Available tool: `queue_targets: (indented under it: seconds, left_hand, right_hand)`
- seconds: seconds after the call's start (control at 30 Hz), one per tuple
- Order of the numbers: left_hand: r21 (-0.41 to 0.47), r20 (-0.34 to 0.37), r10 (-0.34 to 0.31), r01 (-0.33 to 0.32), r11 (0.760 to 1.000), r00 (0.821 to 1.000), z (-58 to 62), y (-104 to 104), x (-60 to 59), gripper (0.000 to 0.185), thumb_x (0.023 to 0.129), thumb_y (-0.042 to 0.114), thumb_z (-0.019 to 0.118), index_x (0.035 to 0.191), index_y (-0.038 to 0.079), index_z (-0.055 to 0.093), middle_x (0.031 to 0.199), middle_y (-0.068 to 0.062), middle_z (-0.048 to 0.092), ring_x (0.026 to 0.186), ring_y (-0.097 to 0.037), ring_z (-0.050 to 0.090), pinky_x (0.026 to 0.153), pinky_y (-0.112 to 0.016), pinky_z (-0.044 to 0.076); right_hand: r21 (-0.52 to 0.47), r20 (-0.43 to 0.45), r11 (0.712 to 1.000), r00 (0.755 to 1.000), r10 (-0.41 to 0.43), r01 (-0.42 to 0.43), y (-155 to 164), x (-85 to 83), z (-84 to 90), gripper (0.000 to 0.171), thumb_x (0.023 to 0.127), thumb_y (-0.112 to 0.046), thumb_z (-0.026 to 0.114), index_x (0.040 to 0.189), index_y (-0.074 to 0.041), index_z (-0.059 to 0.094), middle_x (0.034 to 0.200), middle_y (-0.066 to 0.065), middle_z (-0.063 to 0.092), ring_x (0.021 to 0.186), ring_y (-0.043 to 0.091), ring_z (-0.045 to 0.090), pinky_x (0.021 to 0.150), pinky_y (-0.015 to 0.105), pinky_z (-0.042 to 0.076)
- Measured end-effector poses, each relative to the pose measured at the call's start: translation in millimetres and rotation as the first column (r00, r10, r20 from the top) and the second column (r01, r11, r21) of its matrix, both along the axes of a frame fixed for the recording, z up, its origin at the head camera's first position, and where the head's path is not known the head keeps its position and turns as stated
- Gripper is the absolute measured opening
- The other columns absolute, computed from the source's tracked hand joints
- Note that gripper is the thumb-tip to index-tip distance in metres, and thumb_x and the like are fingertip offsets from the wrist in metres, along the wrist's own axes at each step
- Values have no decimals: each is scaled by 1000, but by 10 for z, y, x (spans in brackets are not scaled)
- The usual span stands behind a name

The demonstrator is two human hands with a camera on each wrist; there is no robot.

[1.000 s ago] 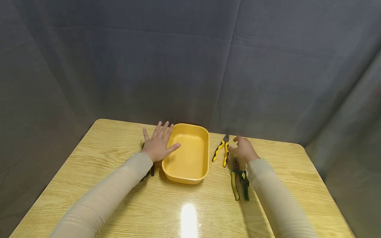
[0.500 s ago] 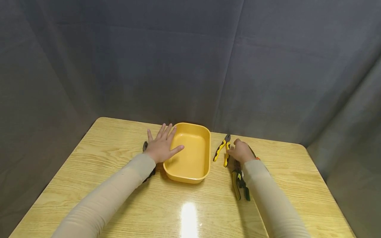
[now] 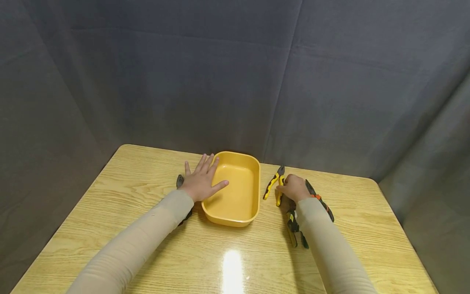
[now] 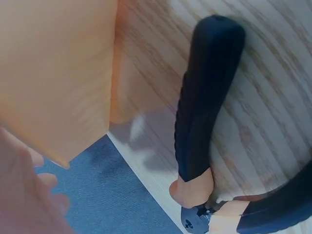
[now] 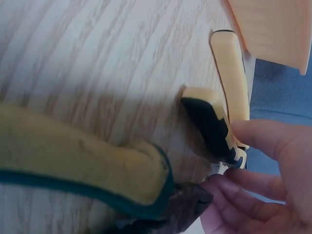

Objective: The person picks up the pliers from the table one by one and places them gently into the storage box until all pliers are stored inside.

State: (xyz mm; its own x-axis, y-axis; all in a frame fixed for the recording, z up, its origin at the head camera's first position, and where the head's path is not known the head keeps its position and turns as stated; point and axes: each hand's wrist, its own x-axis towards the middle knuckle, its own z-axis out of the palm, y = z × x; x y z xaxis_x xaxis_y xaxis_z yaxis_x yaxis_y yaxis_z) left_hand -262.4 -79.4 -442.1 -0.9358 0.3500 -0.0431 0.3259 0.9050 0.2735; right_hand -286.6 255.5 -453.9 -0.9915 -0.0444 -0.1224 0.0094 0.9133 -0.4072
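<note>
My left hand (image 3: 202, 182) lies flat with straight fingers on the left rim of a yellow tray (image 3: 253, 192), its thumb reaching over the tray's inside. Black-handled pliers (image 3: 179, 181) lie under that wrist; their handle (image 4: 204, 107) shows beside the tray wall (image 4: 53, 73). My right hand (image 3: 292, 188) is curled at the near handle of yellow-and-black pliers (image 3: 272, 184). In the right wrist view thumb and fingers (image 5: 258, 170) pinch that handle (image 5: 214, 131).
Snips with green-and-yellow handles (image 3: 293, 230) lie under my right forearm, one handle (image 5: 73, 165) close to the wrist camera. A black-and-orange tool (image 3: 320, 200) lies right of that arm. The wooden table (image 3: 110, 192) ends at a grey curtain behind.
My right hand slid left and curled onto the yellow-and-black pliers' handle, uncovering the black-and-orange tool. My left hand shifted slightly right onto the tray rim.
</note>
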Motion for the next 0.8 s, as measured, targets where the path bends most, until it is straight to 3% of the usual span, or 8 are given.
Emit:
queue_targets:
  seconds: [0.13,0.23,0.8]
  left_hand:
    - [1,12,5,-5,1000,1000,-7,2,-10,93,98,75,31,165,16,2,171,-8,-2,156,-28,-8,113,-74,-8]
    - [-6,17,6,-5,1000,1000,-40,3,-31,94,97,77,28,165,18,1,171,-7,-2,156,-28,-8,113,-74,-8]
    - [-5,27,2,-2,1000,1000,-32,7,-10,93,99,75,29,165,16,2,171,-8,-2,157,-27,-7,115,-73,-4]
  right_hand:
    - [2,-2,1000,1000,-27,27,-27,-18,-18,37,90,-21,76,68,-9,49,61,1,41,58,18,41,55,30,36]
    - [4,9,999,999,-47,47,-34,-34,-37,30,89,-19,75,71,-6,55,64,3,46,61,20,45,55,31,38]
    - [6,17,993,993,-118,118,-76,-68,-71,22,87,-10,69,71,-4,54,63,4,44,58,19,44,53,31,37]
